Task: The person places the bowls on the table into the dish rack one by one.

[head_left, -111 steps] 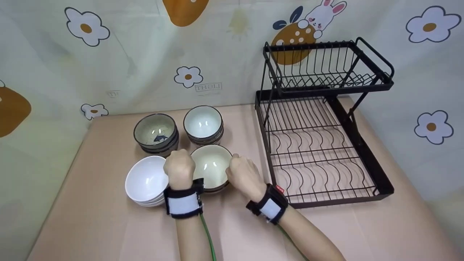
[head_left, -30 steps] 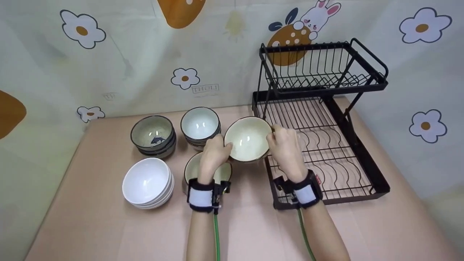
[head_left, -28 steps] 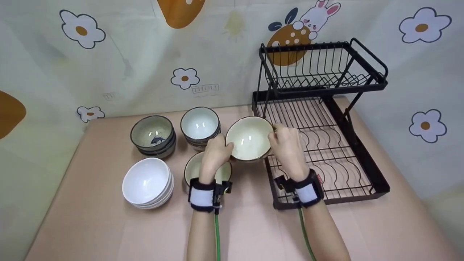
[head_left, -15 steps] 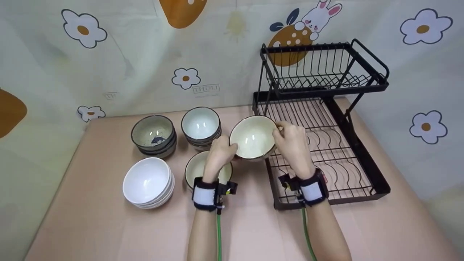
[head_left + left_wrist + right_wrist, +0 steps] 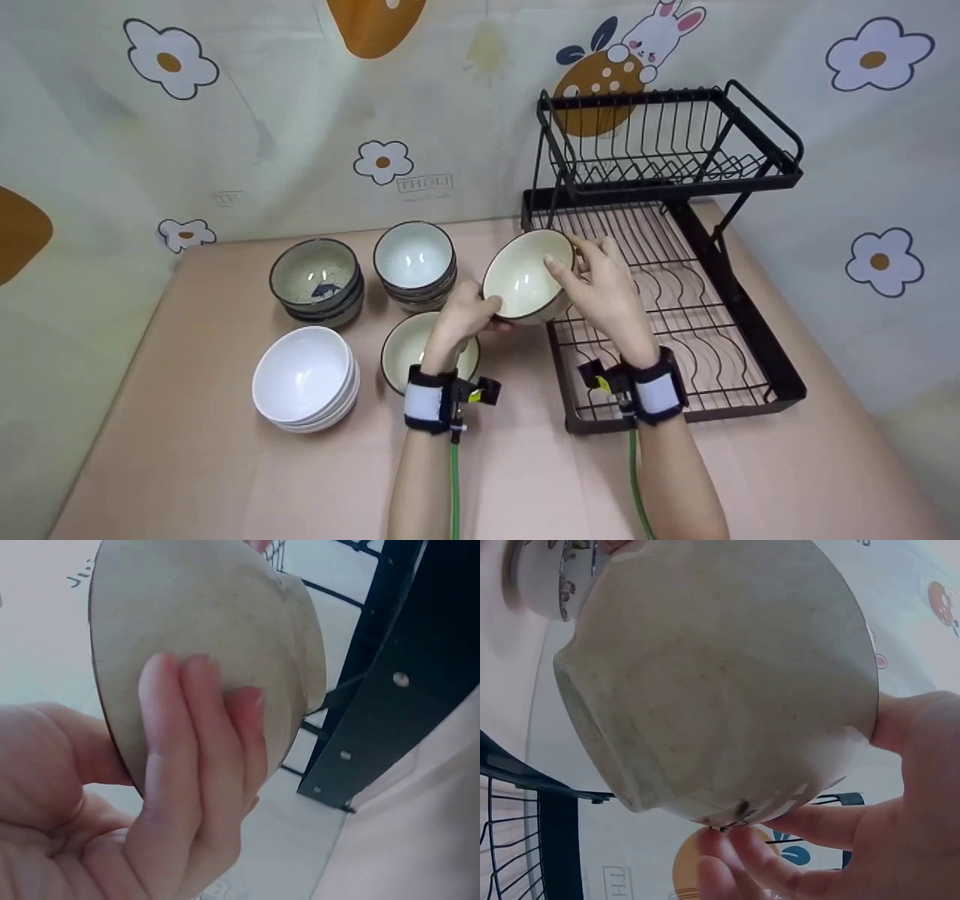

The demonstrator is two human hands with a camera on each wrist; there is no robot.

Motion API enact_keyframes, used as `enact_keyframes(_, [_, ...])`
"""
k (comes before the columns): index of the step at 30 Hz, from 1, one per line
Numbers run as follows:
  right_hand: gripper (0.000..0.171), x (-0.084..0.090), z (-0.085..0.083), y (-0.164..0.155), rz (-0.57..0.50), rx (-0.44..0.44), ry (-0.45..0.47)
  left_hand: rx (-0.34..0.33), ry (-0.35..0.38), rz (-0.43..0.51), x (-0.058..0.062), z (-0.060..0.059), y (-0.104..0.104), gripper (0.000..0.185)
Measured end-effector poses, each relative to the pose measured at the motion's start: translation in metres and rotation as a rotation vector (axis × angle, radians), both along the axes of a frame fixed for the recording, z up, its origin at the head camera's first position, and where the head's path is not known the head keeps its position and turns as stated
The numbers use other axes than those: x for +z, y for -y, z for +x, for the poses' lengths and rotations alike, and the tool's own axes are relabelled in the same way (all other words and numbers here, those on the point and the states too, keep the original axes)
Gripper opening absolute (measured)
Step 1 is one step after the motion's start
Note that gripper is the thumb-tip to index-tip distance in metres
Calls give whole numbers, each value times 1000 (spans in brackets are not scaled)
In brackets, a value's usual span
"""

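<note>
I have the cream bowl [image 5: 526, 276] lifted off the surface and tipped on edge over the near-left corner of the black dish rack [image 5: 660, 315], my left hand [image 5: 466, 315] with its fingers [image 5: 196, 757] curled against the underside and my right hand [image 5: 604, 289] pinching the far rim, thumb inside. With the bowl this steeply tilted and glazed, I judge it could slip from that rim pinch and knock the rack's frame. It could also drop onto the stack of bowls [image 5: 420, 358] just below my left wrist.
</note>
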State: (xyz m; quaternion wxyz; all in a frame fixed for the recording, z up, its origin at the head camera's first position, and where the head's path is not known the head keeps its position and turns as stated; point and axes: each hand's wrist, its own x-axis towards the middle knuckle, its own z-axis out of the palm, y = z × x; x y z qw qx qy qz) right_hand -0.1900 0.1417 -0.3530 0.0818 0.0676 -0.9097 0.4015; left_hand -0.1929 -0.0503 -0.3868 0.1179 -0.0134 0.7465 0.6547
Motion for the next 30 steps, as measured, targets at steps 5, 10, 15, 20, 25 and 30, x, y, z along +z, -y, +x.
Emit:
enact_keyframes(5, [70,2,0,-6,7,44,34,-54,91,64,-3,-3,-3,21])
enact_keyframes(10, [75,4,1,-10,35,73,50,-96,180,153,-7,-6,-7,37])
enact_keyframes(15, [81,5,1,-15,-20,121,64,-134,238,283,-10,-8,-10,47])
enact_keyframes(20, [91,6,2,-18,-59,159,55,-187,264,419,-14,-11,-14,40])
enact_keyframes(25, [102,5,2,-16,-98,186,23,-250,277,547,-20,-13,-19,36])
enact_keyframes(30, [111,5,3,-15,-137,182,8,-250,349,689,-23,-13,-24,20])
